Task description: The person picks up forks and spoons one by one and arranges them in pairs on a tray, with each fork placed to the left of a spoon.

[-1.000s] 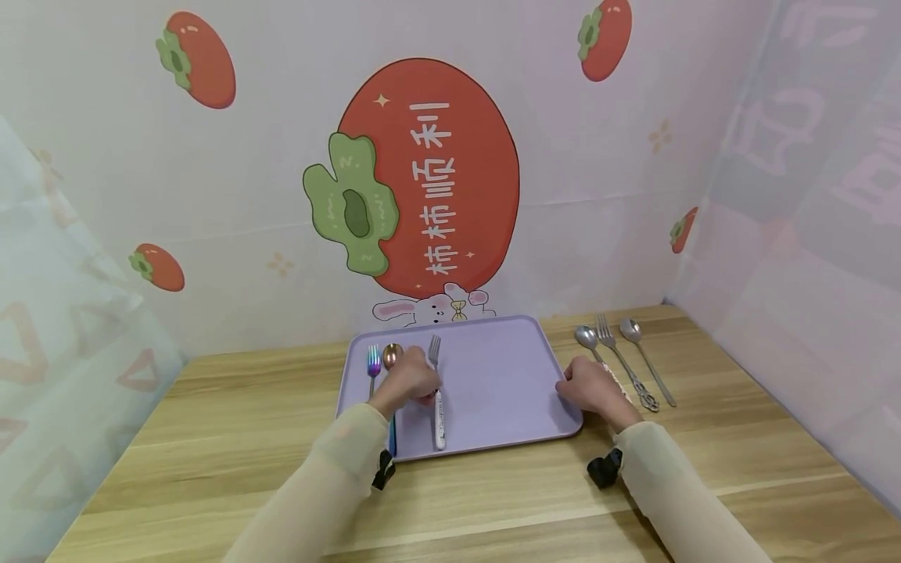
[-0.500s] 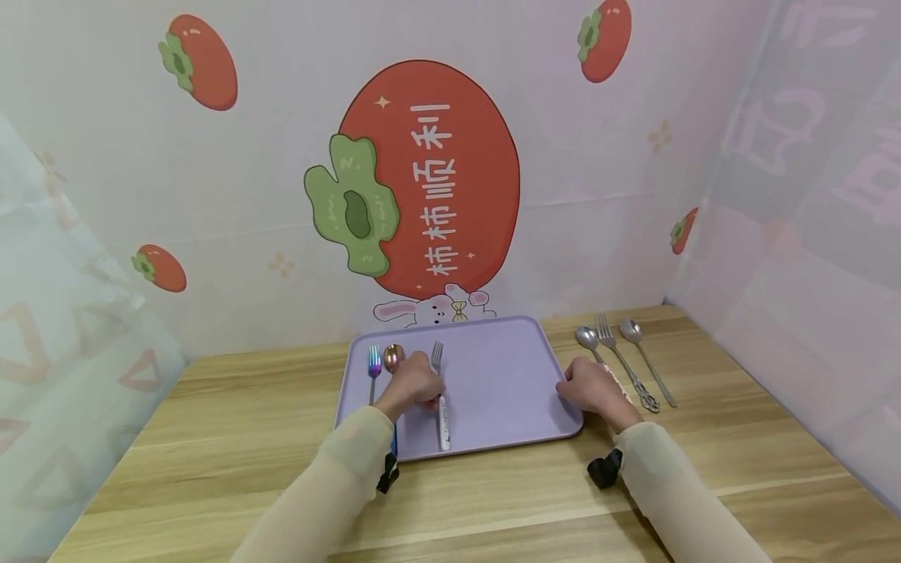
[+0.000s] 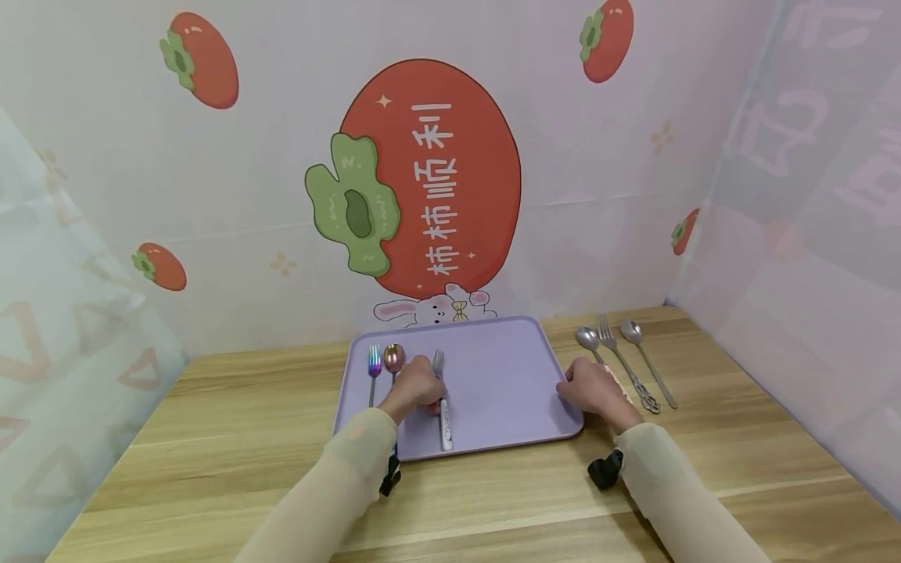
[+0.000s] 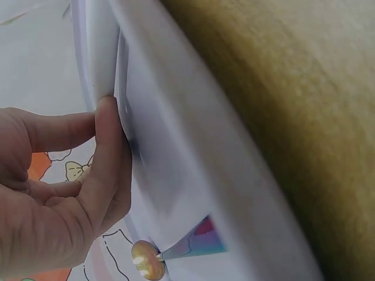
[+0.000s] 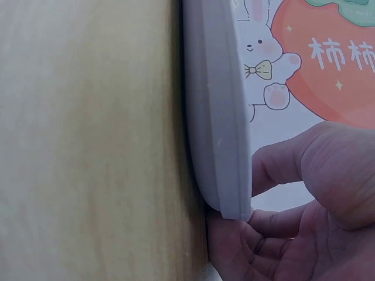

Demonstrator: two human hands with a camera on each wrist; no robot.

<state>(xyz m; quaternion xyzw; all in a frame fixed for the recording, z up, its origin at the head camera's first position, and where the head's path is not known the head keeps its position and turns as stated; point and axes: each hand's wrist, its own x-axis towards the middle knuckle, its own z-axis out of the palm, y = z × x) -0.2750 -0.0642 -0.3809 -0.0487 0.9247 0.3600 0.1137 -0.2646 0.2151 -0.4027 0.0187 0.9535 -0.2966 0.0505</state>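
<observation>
My left hand (image 3: 417,383) pinches a fork (image 3: 446,426) with a white patterned handle, lying lengthwise over the lilac tray (image 3: 500,391). In the left wrist view, thumb and fingers of the left hand (image 4: 82,175) meet at the white handle (image 4: 101,52). To its left on the tray lie a rainbow-coloured fork (image 3: 375,363) and a spoon with a copper-gold bowl (image 3: 394,357), whose handle is partly hidden by my left arm. My right hand (image 3: 591,385) grips the tray's right edge; in the right wrist view its fingers reach under the rim (image 5: 228,129), thumb on the inner side.
Right of the tray, on the wooden table (image 3: 493,500), lie a spoon (image 3: 587,338) partly covered by my right hand, a silver fork (image 3: 619,356) with an ornate handle and another spoon (image 3: 644,352). Printed cloth walls (image 3: 563,234) enclose the back and sides.
My left hand and the white-handled fork have shifted slightly to the right and towards me, uncovering more of the copper-gold spoon. The right hand keeps its place on the tray edge.
</observation>
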